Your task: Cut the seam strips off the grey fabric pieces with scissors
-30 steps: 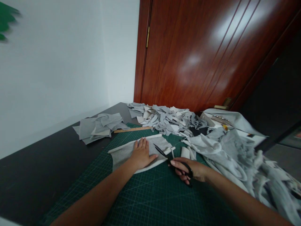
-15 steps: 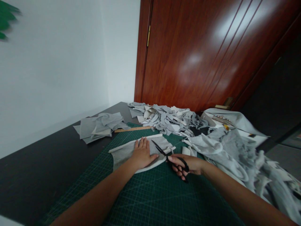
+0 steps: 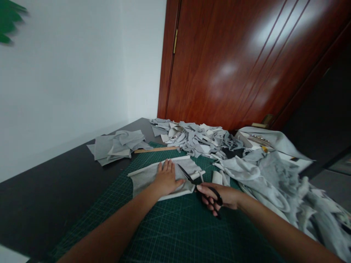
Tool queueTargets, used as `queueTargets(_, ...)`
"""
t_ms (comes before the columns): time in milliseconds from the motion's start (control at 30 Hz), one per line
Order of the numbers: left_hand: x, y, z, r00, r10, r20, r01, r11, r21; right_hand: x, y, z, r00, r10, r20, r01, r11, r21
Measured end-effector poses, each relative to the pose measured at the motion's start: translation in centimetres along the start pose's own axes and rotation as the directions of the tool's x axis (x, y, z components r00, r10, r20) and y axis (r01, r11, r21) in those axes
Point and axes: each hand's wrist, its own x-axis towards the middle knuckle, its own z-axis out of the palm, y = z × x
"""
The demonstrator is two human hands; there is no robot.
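On the green mat lies a grey cloth, with pale, rolled-looking edges along its far and near sides. The left hand rests palm down on its middle, holding nothing, fingers laid out flat and pointing away, thumb stretched out to the right. The right hand is closed around the handles of black scissors, whose blades reach over the cloth's right part and point away to the left. Whether the blades touch the cloth, I cannot tell.

Just beyond the right hand, a pale roll sits on the mat. A ruler lies across the mat's far end, near a stack of grey pieces on the dark table. Farther back, scraps are heaped before the red-brown door. To the right, loose fabric spreads beside an open white box.
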Motion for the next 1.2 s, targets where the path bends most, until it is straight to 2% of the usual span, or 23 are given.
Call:
queueTargets(367, 0.0, 0.0, -0.1, 1.0, 0.001, 0.002, -0.001, 1.0, 0.009, 0.3, -0.4, 0.6, 1.0, -0.022, -0.016, 0.022, 0.999, 0.042)
queueTargets(700, 0.0, 0.0, -0.1, 1.0, -0.002, 0.006, 0.002, 1.0, 0.005, 0.8, 0.6, 0.7, 0.997, -0.057, -0.047, 0.061, 0.996, 0.07)
queueTargets(867, -0.1, 0.2, -0.6, 0.999, -0.026, 0.042, 0.026, 1.0, 0.002, 1.0, 0.7, 1.0, 0.995, -0.065, -0.081, 0.072, 0.994, 0.077)
queueTargets(1000, 0.0, 0.1, -0.6, 0.998, -0.049, 0.049, 0.049, 0.999, -0.005, 0.8, 0.5, 0.9, 0.995, -0.08, -0.063, 0.085, 0.993, 0.083)
queueTargets(1200, -0.1, 0.0, -0.7, 0.997, -0.044, 0.056, 0.045, 0.999, -0.019, 0.5, -0.3, 0.1, 1.0, -0.017, -0.001, 0.017, 0.998, 0.068)
